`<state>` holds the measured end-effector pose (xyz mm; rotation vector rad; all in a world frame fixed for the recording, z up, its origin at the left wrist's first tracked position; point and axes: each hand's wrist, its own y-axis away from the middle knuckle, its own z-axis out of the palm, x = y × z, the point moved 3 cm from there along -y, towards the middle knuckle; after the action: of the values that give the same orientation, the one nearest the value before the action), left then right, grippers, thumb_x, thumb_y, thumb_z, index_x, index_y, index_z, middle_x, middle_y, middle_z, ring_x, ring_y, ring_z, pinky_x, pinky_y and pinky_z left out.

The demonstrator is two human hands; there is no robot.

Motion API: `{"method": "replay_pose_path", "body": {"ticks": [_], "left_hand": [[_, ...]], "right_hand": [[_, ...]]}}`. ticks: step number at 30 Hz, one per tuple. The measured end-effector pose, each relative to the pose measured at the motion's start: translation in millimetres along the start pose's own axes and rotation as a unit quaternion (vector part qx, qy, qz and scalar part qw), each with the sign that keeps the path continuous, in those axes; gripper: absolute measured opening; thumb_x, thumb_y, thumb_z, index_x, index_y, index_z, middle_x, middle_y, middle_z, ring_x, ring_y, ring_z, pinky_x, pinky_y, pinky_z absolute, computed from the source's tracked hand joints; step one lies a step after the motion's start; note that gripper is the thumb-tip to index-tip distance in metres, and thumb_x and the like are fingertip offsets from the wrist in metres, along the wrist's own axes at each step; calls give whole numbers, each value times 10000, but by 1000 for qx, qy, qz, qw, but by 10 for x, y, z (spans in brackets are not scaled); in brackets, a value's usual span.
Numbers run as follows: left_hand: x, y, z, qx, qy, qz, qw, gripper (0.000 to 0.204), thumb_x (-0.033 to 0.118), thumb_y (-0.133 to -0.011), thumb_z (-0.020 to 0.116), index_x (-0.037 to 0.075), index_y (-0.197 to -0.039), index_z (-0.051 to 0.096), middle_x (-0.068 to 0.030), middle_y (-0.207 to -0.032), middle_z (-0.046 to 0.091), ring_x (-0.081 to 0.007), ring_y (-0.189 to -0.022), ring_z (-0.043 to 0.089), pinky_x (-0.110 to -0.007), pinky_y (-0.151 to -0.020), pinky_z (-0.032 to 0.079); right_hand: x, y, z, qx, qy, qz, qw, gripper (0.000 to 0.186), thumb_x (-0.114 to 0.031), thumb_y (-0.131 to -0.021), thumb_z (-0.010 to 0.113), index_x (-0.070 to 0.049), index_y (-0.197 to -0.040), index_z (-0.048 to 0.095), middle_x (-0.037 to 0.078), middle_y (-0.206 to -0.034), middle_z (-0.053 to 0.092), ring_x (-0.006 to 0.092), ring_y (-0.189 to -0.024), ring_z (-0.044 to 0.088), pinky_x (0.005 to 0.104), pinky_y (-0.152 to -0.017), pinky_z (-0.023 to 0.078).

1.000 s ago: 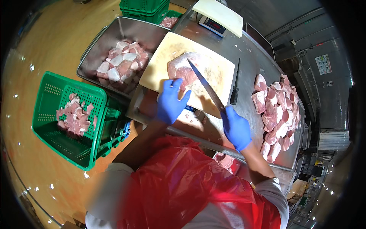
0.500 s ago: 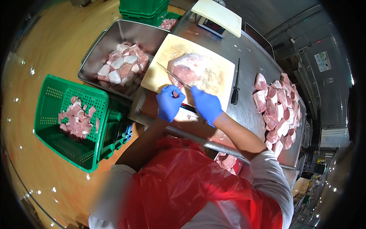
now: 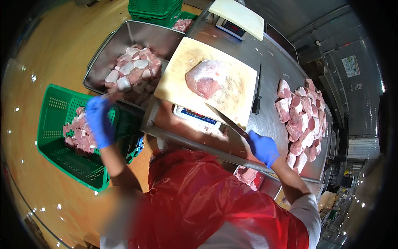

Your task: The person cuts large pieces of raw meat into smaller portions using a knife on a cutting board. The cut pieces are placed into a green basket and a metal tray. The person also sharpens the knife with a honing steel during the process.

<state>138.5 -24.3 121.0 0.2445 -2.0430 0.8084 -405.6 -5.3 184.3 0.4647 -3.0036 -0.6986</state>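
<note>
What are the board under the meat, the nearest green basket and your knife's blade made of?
Cutting board: probably plastic; matte cream, no clear grain.
Green basket: likely plastic; slight sheen, rows of neat holes.
Knife blade: looks like metal, perhaps steel; smooth, thin, greyish.

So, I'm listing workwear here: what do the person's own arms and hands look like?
The left hand and right hand wear blue gloves ending around the wrists. Above them the forearms are bare. The right sleeve is whitish and ends near the elbow; the left one is mostly blurred.
</note>
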Motion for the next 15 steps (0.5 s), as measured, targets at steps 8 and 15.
{"method": "replay_pose_path", "body": {"ticks": [8,15], "left_hand": [[-431,168,-1725,132,-341,-121,923,456,222,-973,671,-12,-1355,593,-240,-1240,666,-353,-1116,633,-428,-947,515],[350,-243,-533,52,50,-106,992,212,56,-992,631,20,-1189,700,-60,-1102,714,-129,-951,643,-293,-884,519]], "right_hand": [[-234,-1182,1,153,-756,3,637,297,-251,-1079,547,-11,-1246,596,32,-1028,662,166,-954,645,332,-843,543],[-959,-1930,-1574,289,-757,-190,554,298,-247,-1025,629,-4,-1195,619,72,-1028,688,165,-860,665,326,-836,551]]}}
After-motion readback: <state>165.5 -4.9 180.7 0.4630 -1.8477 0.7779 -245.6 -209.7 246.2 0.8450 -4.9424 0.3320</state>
